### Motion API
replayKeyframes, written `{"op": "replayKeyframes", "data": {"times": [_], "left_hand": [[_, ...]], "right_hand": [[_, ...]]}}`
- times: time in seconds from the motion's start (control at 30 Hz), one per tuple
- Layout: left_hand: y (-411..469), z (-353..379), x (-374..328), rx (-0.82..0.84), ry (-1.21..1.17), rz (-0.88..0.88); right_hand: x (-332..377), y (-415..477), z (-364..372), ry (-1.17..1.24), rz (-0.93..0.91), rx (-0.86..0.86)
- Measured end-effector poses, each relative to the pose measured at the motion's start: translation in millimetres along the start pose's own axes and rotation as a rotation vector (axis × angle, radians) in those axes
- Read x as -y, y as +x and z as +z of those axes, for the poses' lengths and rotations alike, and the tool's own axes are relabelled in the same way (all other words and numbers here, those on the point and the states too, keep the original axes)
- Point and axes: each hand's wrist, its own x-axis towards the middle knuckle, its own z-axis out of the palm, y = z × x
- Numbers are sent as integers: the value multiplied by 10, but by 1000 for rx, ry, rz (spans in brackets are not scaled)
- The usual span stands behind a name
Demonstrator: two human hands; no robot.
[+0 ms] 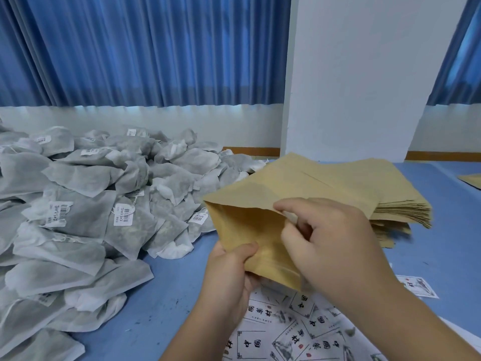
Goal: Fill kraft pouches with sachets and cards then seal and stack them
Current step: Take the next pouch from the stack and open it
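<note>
I hold one kraft pouch [247, 225] above the blue table, its mouth pointing up and left. My left hand [229, 277] grips the pouch's lower edge, thumb on its front. My right hand [328, 238] pinches the front lip of the mouth with thumb and fingers. A big heap of grey-white sachets [86, 204] with barcode labels covers the left side. Printed cards [294, 332] with black characters lie scattered under my forearms. A stack of flat kraft pouches [364, 188] sits behind my right hand.
A white pillar [351, 87] and blue curtains stand behind the table. One loose card [419, 286] lies at the right. Another kraft pouch corner [472, 179] shows at the far right edge. Bare blue table [161, 295] lies between the sachets and cards.
</note>
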Motion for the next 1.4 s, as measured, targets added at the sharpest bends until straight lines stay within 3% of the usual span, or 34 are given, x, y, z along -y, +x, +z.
{"op": "replayKeyframes", "data": {"times": [0.2,0.33,0.67,0.73,0.83,0.9,0.97,1.07,1.23,1.4], "left_hand": [[37,-50,-56,52,-111,-70],[51,-58,-82,85,-163,-145],[17,-160,-222,-54,141,185],[-11,-223,-325,-175,431,324],[-16,-441,-530,-450,1230,598],[-12,-579,-708,-557,1688,605],[-38,-689,-959,-641,1966,642],[-102,-822,-1444,-715,2157,714],[-43,-975,-2102,-841,2364,590],[254,-1123,-2411,-588,2570,443]], "right_hand": [[-62,63,10,96,4,-44],[-44,221,28,104,60,27],[26,291,159,144,96,123],[13,296,160,166,112,141],[15,303,169,180,118,162],[10,303,177,197,124,167],[-6,303,181,204,127,173],[-31,307,181,197,127,171],[-30,311,210,192,106,190],[-21,298,228,205,110,203]]}}
